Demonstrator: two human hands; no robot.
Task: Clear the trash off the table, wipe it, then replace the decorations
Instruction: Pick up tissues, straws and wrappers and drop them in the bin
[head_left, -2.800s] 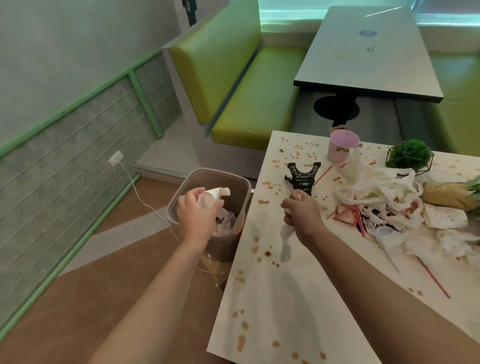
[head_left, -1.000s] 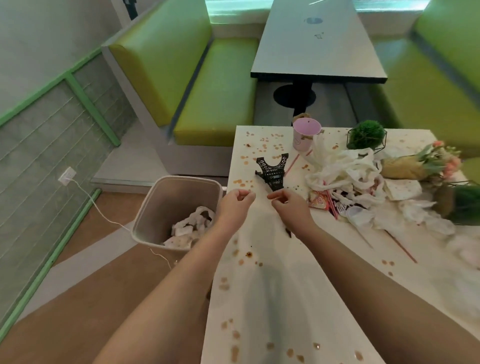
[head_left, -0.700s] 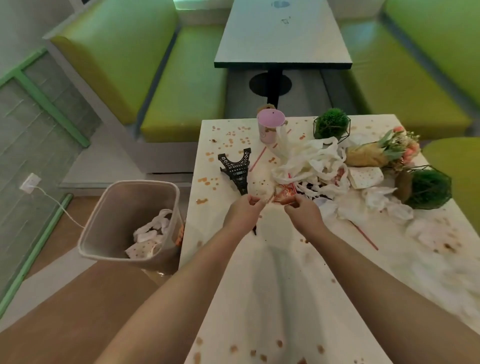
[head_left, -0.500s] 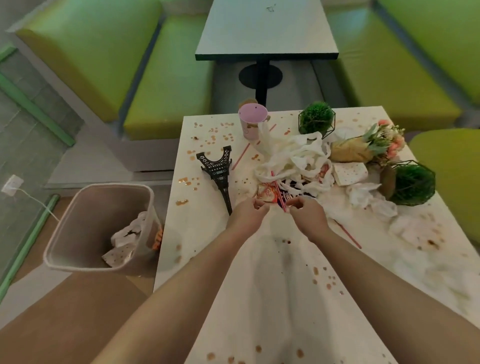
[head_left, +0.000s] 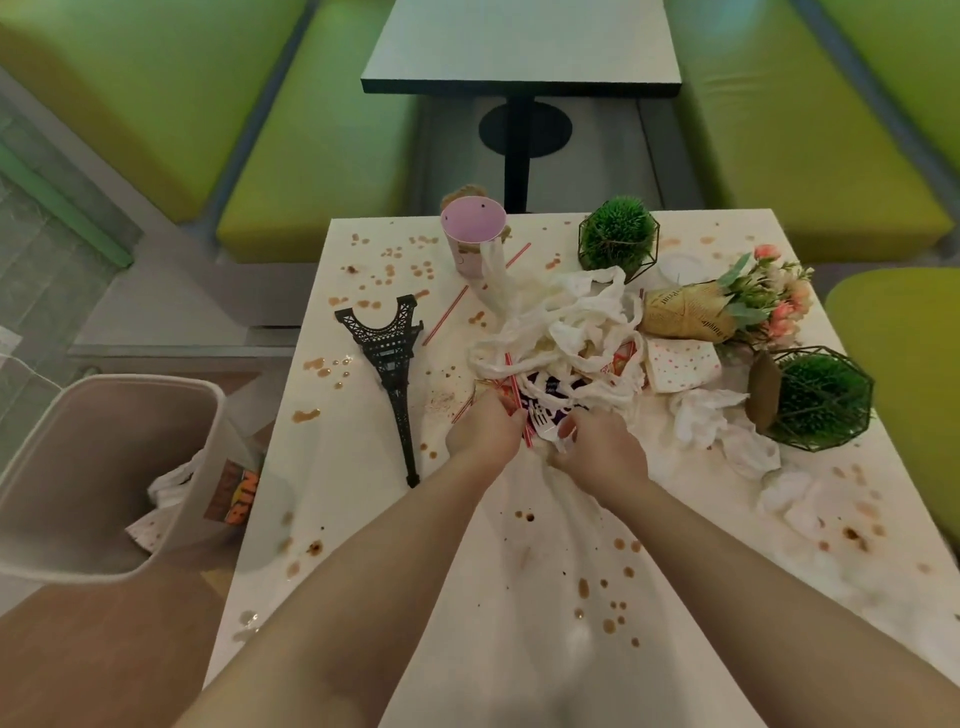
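Note:
On the white, brown-spattered table (head_left: 519, 597) lies a trash pile (head_left: 571, 332) of white plastic bags, snack wrappers and red straws. My left hand (head_left: 485, 431) is curled onto a wrapper and straws at the pile's near edge. My right hand (head_left: 597, 452), just beside it, pinches a white plastic fork (head_left: 545, 423). A polka-dot napkin (head_left: 680, 364) and crumpled tissues (head_left: 711, 415) lie to the right. The decorations are a black Eiffel tower model (head_left: 389, 358) lying flat, two green ball plants in wire frames (head_left: 618, 236) (head_left: 821, 400) and a wrapped bouquet (head_left: 727, 306).
A pink paper cup (head_left: 471, 234) stands at the table's far edge, with a loose red straw (head_left: 447, 314) near it. A grey trash bin (head_left: 93, 467) with tissues inside stands on the floor left of the table. Green benches and a second table (head_left: 519, 47) are beyond.
My left hand left the bin and joined my right hand. Both hands moved rightwards across the table to the near edge of the trash pile and closed on it. The view swung from the bin to the table.

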